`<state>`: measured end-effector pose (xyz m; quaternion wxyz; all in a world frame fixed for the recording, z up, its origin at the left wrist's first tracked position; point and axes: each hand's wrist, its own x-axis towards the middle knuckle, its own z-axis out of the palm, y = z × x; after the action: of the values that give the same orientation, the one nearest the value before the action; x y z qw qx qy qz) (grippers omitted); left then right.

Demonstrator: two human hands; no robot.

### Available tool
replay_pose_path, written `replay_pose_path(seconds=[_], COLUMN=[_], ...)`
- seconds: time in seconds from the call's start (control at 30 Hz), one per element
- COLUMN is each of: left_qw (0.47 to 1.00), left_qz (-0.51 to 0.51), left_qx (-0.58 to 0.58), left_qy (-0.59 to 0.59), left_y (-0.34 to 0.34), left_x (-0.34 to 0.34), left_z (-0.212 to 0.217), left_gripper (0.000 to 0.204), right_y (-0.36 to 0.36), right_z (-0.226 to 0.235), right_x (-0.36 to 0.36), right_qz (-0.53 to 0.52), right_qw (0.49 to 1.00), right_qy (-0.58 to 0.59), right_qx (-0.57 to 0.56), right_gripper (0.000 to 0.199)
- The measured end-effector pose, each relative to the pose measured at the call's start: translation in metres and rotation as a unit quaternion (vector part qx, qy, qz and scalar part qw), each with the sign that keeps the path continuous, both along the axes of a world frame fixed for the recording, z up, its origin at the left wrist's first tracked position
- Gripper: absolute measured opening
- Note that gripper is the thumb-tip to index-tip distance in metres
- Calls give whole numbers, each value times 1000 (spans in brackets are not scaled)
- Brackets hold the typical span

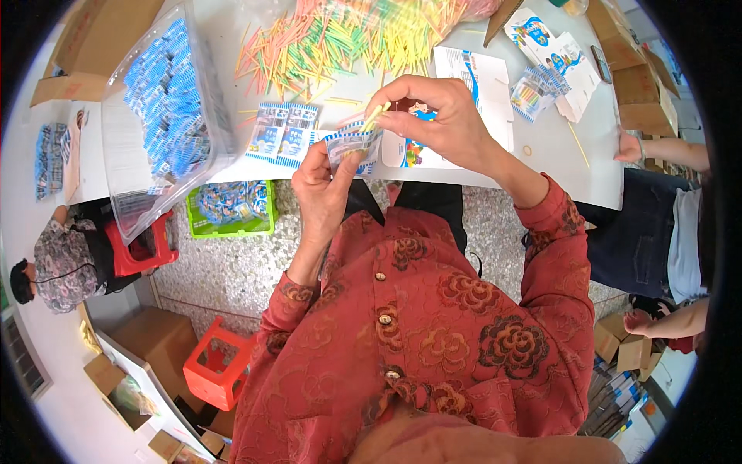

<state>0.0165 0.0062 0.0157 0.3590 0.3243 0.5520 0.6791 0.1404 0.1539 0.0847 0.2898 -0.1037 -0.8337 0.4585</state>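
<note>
Between finger and thumb, my left hand [323, 182] grips a small blue-and-clear packet [353, 152] at the table's near edge. My right hand [442, 120] pinches a few thin yellow sticks [376, 116] just at the packet's upper edge. Whether their lower ends are inside it, I cannot tell. Two flat blue-edged packets [283, 133] lie left of my left hand. Beyond both hands spreads a loose pile of pink, green and yellow sticks [332, 56]. A printed white carton sheet [491, 100] lies partly under my right hand.
On the left stands a clear plastic bin [224, 127] full of blue packets [166, 93]. Below the table edge is a green basket [232, 230] with more packets. Red stools [219, 363] stand on the floor. Another person's hand [630, 147] is at the table's right edge.
</note>
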Motion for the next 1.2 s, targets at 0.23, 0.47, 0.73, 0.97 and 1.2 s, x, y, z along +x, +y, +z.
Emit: replay_pose_path(seconds=[0.23,0.47,0.73,0.97,1.2], left_qw=[1000,998,999,998,996], left_qz=[-28,-31,-20,-15,-74], left_qx=[0,-33,-32,-20,-49], left_qy=[-9,36,10,-58,-8], left_y=[0,-2,-2,-1,-3], left_x=[-1,-2,1,4,3], left_z=[0,-5,4,-9,-1], left_gripper=[20,25,27,25,25], right_y=[-1,0,-4,-14,-15], right_z=[-6,-20,-36,-34,-33], right_x=[-7,-9,-11,-11,-12], right_qz=[0,-3,46,71,88], right_qw=[988,963,977,990,989], right_qy=[-50,-33,-47,-75,-104], right_qx=[-146,-266,-204,98,-51], right_gripper=[10,10,18,40,43])
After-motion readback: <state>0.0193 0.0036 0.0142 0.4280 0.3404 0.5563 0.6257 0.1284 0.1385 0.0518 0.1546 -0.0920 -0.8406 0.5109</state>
